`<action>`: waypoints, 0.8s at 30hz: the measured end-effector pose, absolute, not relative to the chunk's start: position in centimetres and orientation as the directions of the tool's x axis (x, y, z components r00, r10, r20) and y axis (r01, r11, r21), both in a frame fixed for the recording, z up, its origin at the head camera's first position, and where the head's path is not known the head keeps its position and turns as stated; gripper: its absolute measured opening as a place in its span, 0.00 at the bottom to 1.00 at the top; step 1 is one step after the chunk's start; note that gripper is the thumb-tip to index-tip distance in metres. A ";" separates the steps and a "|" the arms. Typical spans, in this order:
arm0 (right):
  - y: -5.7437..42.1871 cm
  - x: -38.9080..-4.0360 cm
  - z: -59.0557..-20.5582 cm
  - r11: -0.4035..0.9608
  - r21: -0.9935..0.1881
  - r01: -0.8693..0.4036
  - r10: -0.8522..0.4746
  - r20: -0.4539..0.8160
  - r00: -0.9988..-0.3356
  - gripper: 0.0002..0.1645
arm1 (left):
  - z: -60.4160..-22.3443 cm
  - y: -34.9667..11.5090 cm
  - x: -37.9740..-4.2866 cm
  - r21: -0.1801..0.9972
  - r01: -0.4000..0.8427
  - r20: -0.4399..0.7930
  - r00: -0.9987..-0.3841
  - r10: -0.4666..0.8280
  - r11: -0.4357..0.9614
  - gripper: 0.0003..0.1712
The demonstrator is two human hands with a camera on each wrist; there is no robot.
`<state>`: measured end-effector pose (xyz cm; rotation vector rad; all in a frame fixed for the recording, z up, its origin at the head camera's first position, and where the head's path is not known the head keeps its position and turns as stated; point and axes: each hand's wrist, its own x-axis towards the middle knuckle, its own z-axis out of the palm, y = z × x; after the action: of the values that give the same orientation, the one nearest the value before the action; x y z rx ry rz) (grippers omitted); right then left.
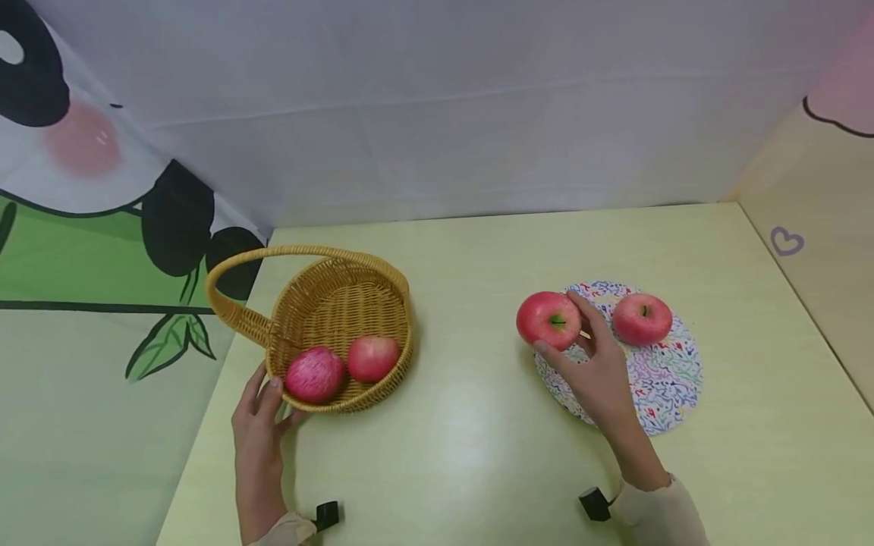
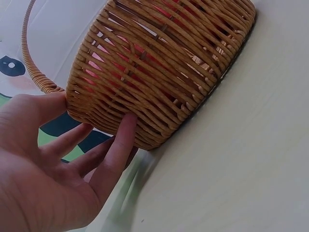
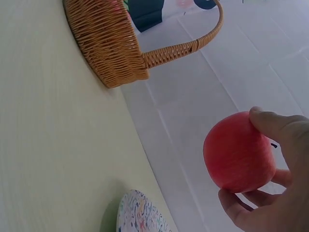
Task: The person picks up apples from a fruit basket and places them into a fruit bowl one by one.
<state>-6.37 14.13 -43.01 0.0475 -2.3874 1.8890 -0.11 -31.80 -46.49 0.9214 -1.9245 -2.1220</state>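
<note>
My right hand [image 1: 601, 371] holds a red apple [image 1: 548, 319] between thumb and fingers, raised over the left edge of a round patterned plate [image 1: 662, 387]. In the right wrist view the held apple [image 3: 239, 152] stands out against the pale backdrop. A second apple [image 1: 642, 319] sits on the plate. My left hand [image 1: 259, 425] rests at the near left side of a wicker basket [image 1: 341, 303]. The left wrist view shows its spread fingers [image 2: 123, 140] touching the outer weave and rim. Inside the basket lie a streaked dark pink fruit [image 1: 315, 374] and a paler apple [image 1: 372, 359].
The basket's arched handle [image 1: 235, 315] leans out to the left. A pale table [image 1: 464, 455] bears everything, with a white cloth backdrop [image 1: 478, 152] behind it and a cartoon-printed cloth [image 1: 82, 258] at the left. A light panel [image 1: 819, 250] with a heart stands at the right.
</note>
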 end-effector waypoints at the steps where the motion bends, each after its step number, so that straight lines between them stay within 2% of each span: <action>1: 14.2 -6.3 -43.1 0.232 -0.970 -0.075 0.054 0.090 -0.994 0.50 | -46.5 -31.8 -0.2 0.938 -0.298 -0.346 -0.805 -0.483 -0.176 0.33; 13: 15.2 -6.5 -45.1 0.268 -0.959 0.090 0.196 -0.037 -0.980 0.51 | -46.8 -31.9 -0.3 0.936 -0.313 -0.351 -0.799 -0.488 -0.161 0.33; 19: 15.5 -6.7 -45.6 0.383 -0.914 0.131 0.216 -0.049 -0.975 0.51 | -46.7 -31.8 -0.2 0.943 -0.295 -0.332 -0.802 -0.497 -0.154 0.32; 24: 15.4 -6.9 -46.0 0.403 -0.901 0.157 0.211 -0.076 -0.975 0.51 | -46.7 -31.8 -0.2 0.948 -0.283 -0.318 -0.809 -0.495 -0.147 0.32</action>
<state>-6.88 15.36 -45.99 -0.3399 -2.5894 1.6545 -0.16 -31.81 -46.68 0.8984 -1.9440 -2.0855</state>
